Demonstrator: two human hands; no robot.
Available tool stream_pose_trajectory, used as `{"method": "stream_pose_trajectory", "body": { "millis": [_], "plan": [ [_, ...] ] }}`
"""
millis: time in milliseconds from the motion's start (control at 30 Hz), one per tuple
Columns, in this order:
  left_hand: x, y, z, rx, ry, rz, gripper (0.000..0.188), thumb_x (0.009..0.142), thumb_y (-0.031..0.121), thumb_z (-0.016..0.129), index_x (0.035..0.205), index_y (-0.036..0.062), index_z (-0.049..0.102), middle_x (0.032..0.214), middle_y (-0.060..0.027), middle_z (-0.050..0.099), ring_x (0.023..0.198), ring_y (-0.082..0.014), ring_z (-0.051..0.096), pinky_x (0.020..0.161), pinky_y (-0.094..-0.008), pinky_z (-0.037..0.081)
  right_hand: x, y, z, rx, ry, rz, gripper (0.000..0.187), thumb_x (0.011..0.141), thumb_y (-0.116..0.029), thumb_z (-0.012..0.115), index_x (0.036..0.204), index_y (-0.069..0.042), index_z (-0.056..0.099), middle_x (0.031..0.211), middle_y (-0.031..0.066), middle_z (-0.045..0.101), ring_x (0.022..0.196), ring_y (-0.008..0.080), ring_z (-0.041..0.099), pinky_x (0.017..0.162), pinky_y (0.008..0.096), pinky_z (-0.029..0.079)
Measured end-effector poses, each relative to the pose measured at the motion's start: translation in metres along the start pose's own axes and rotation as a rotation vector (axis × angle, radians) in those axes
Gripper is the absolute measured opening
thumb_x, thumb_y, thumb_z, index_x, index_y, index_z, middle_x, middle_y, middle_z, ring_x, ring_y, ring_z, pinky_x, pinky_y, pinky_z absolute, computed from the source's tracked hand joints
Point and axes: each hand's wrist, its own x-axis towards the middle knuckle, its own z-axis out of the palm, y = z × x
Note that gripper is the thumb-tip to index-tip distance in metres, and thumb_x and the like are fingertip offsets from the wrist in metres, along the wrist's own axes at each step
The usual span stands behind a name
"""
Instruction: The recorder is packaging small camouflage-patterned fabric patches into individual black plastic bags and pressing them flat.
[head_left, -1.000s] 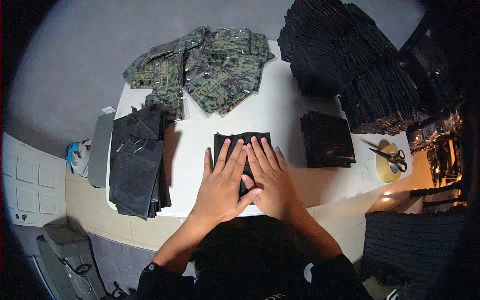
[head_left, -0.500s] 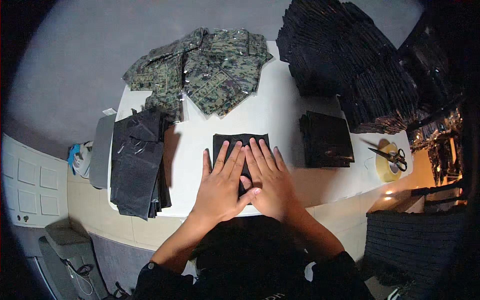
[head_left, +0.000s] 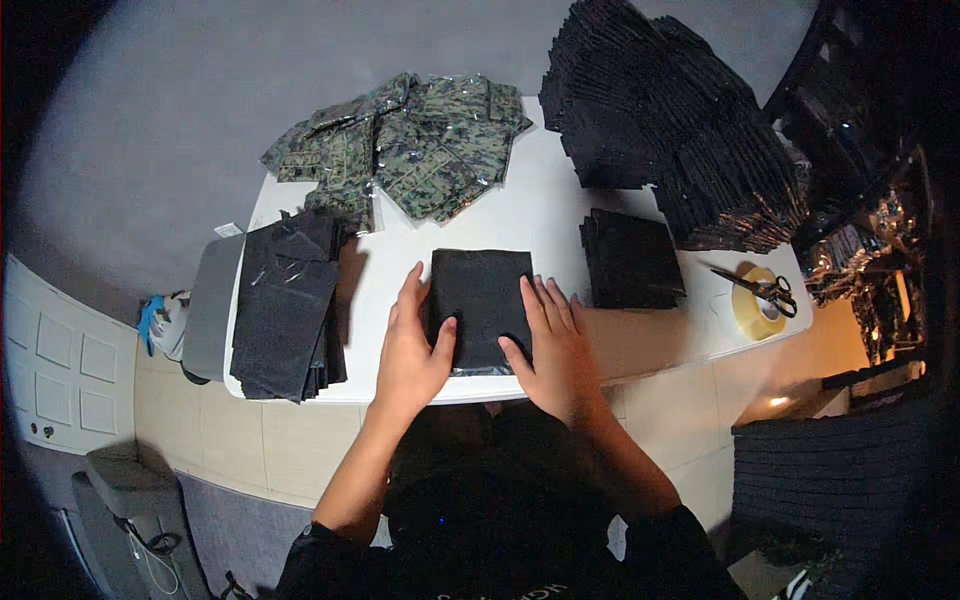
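A folded black fabric piece (head_left: 482, 305), nearly rectangular, lies flat on the white table (head_left: 400, 275) in front of me. My left hand (head_left: 413, 345) is along its left edge, fingers stretched out and thumb over the top surface. Along the right edge rests my right hand (head_left: 552, 350), its fingers extended and the thumb reaching onto the fabric. Both hands are open and frame the piece from its sides; neither is wrapped round it. A shiny strip shows at its near edge.
Loose black fabric pieces (head_left: 285, 310) are piled at left. Camouflage garments in clear plastic (head_left: 440, 150) lie at the back. A small black stack (head_left: 632, 260) is at right, before a tall heap of black pieces (head_left: 660, 120). Scissors (head_left: 765, 290) rest on a tape roll (head_left: 755, 318).
Both hands have moved apart from lying flat on top of the black fabric piece to its left and right edges, uncovering its surface. The view has shifted slightly.
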Motion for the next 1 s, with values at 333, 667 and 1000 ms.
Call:
{"method": "stream_pose_trajectory", "body": {
  "millis": [333,667,1000],
  "plan": [
    [0.044,-0.015,-0.011,-0.683,0.010,-0.241,0.094,0.090,-0.020,0.076,0.172,0.0066,0.037,0.121,-0.0065,0.066,0.100,-0.0104,0.063,0.093,-0.0288,0.060,0.046,0.029,0.014,1.031,0.233,0.203,0.105,0.091,0.011,0.081,0.176,-0.007,0.022,0.147,0.0239,0.064,0.137,0.0314,0.067,0.102,0.0380,0.063],
    [0.009,0.024,-0.069,0.076,-0.179,0.521,0.061,0.068,-0.017,0.066,0.124,0.0057,0.076,0.125,-0.0124,0.071,0.125,-0.0329,0.068,0.120,-0.0446,0.047,0.037,0.032,-0.071,0.636,0.014,-0.466,0.083,0.077,0.012,0.082,0.152,-0.016,0.060,0.131,0.0165,0.072,0.122,0.0385,0.071,0.114,0.0486,0.056],
    [-0.005,0.027,-0.022,0.464,-0.195,0.388,0.062,0.105,0.031,0.068,0.157,-0.0005,0.059,0.165,-0.0260,0.052,0.160,-0.0486,0.040,0.132,-0.0591,0.033,0.034,0.007,-0.033,0.574,-0.125,-0.193,0.053,0.101,-0.012,0.076,0.152,-0.007,0.062,0.149,0.0213,0.062,0.142,0.0427,0.059,0.121,0.0484,0.049]
  ]
}}
